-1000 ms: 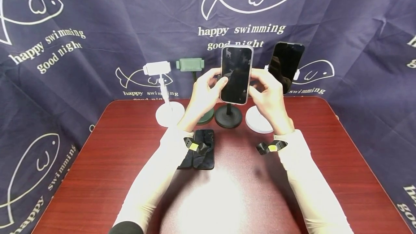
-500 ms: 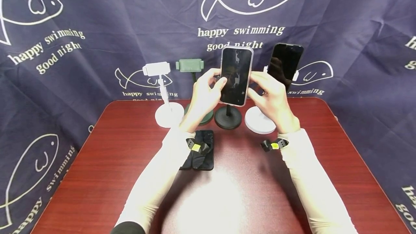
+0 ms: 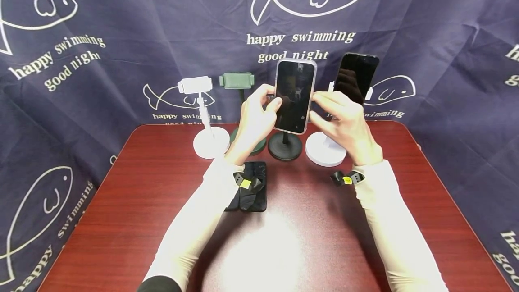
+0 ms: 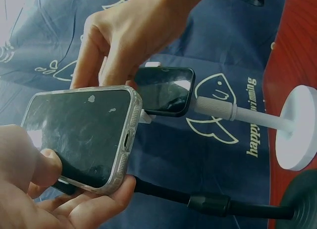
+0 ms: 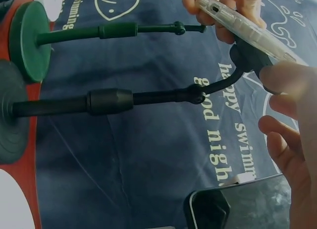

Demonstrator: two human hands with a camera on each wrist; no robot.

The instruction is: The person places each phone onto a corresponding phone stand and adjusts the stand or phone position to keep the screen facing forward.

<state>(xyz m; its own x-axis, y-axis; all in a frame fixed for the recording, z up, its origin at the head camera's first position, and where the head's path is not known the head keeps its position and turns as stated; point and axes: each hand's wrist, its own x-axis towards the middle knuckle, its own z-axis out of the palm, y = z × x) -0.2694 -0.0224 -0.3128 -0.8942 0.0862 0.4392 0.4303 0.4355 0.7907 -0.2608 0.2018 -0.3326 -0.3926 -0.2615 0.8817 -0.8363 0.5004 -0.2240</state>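
Observation:
A phone (image 3: pixel 296 98) in a clear case stands upright before the black phone holder (image 3: pixel 285 146). My left hand (image 3: pixel 256 118) grips it by the left edge, thumb on the screen, fingers behind. At the phone's right edge, my right hand (image 3: pixel 346 123) has its fingertips curled at the end of the holder's black clamp (image 5: pixel 255 63), in the right wrist view. How far the clamp is spread is hidden behind the phone. Just behind my right hand, another phone (image 3: pixel 358 73) stands in a white holder (image 3: pixel 324 150).
To the left stand a white holder (image 3: pixel 211 142) and a green holder (image 3: pixel 237 81), neither with a phone. Dark phones (image 3: pixel 253 188) lie on the red table (image 3: pixel 134 211) under my left wrist. A blue fish-print cloth (image 3: pixel 182 21) hangs behind.
My right hand has shifted to the right, its fingers now more spread from the phone's edge. The phone in my left hand has tilted slightly; the left hand has hardly moved.

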